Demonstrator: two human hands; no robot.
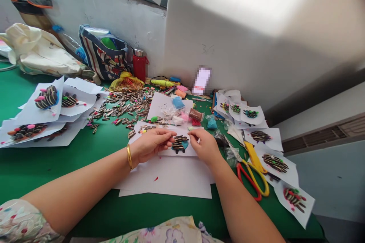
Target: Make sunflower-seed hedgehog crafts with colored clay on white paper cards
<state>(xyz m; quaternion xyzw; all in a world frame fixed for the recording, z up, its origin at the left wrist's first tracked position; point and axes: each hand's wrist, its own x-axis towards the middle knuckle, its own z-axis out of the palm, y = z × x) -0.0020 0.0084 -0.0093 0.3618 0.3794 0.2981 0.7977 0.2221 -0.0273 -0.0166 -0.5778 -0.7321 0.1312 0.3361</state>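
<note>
Between my hands lies a blue clay hedgehog (pixel 184 145) stuck with striped sunflower seeds for spines, with small dark feet, on a white sheet of paper (pixel 162 151). My left hand (pixel 154 142), with a gold bangle (pixel 129 157) at the wrist, is pinched at the hedgehog's left side. At its right, thumb and forefinger of my right hand (pixel 203 145) are also pinched together. Whatever either pinch holds is too small to make out. More white sheets (pixel 171 176) lie underneath, with a tiny red scrap on top.
Loose sunflower seeds (pixel 125 104) spread at the back left. Bagged clay (pixel 196 114) lies behind my hands. Scissors (pixel 251 178) and a yellow cutter (pixel 253 155) lie right. Finished seed pictures (pixel 275 162) line the right edge; others (pixel 47 102) pile left. A red flask (pixel 139 64) stands behind.
</note>
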